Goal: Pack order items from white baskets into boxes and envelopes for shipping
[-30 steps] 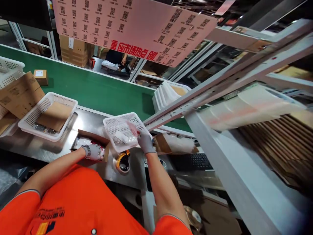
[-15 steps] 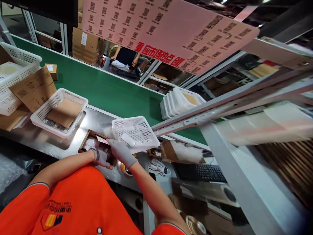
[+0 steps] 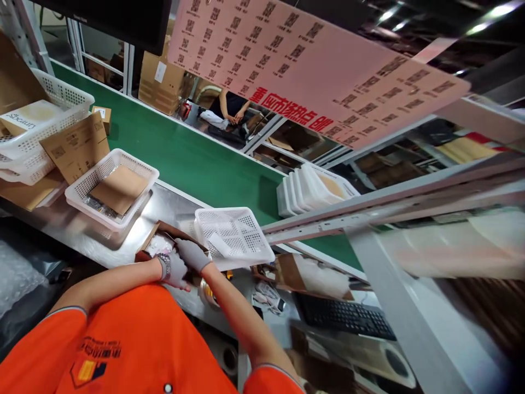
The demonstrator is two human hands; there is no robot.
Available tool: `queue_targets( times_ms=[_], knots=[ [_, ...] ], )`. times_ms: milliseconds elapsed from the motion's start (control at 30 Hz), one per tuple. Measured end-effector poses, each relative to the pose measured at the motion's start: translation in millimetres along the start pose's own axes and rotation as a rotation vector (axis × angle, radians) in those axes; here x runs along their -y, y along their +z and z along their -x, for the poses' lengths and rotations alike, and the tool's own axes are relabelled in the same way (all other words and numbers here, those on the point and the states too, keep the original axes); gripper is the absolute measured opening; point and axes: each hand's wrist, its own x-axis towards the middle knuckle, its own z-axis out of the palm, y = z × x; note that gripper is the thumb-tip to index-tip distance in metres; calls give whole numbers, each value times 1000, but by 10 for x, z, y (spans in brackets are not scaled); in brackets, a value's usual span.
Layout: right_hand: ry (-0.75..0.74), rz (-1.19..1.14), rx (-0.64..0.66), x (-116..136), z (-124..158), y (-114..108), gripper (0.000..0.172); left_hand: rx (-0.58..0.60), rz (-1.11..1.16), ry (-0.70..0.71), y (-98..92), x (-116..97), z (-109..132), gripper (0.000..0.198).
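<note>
Both my gloved hands meet at a small open cardboard box on the steel bench. My left hand, a watch on its wrist, grips the box's near edge. My right hand lies over the box's right side with its fingers curled; anything in them is hidden. Touching the box on the right stands a white perforated basket with a small white item in it.
A second white basket holding a cardboard sheet sits to the left, with stacked baskets and cartons beyond. Behind runs a green conveyor belt carrying a small box. Nested baskets, a keyboard, a hanging pink code sheet and a person opposite.
My right hand left the white basket and came left to the cardboard box beside my left hand. The basket now rests beside the box. The view swung left.
</note>
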Motion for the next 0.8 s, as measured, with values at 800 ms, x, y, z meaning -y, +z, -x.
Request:
queue_targets(
  times_ms=[800],
  knots=[
    [-357,-604,-373,-213,-224,604,47,-178,-68,-258,-3,622,708,57]
  ],
)
